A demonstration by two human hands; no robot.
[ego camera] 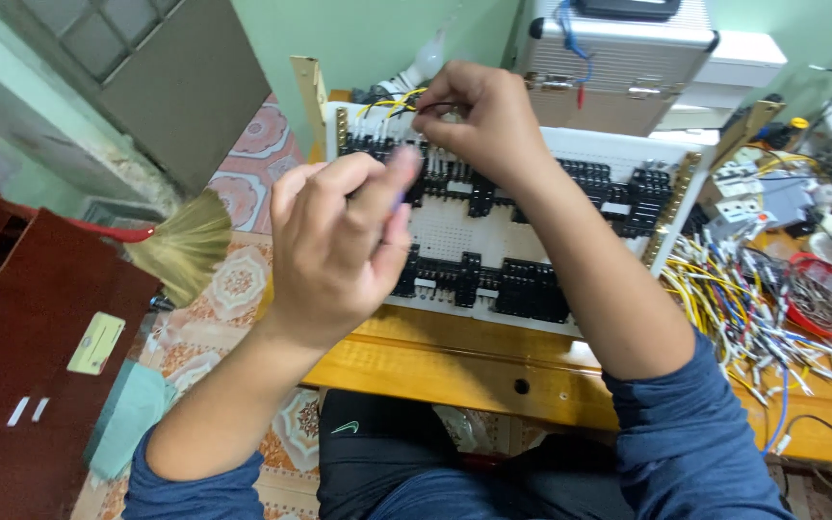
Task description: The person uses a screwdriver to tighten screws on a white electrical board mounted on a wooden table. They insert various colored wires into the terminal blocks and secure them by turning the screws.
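Note:
A white perforated panel (pixel 455 231) with rows of black relay sockets (pixel 532 289) lies on a wooden bench. My right hand (pixel 488 120) reaches to the panel's far left corner and pinches a thin black wire (pixel 435 106) beside several yellow wires (pixel 382 104). My left hand (pixel 339 246) hovers over the panel's left edge, fingers closed around a thin tool with a purple bit showing (pixel 399 197); most of the tool is hidden.
A heap of loose yellow, white and blue wires (pixel 734 299) and a red tray (pixel 830 303) sit at the right. A grey metal case (pixel 618 67) stands behind the panel. A straw broom (pixel 180 246) and a dark red cabinet (pixel 21 366) are at the left.

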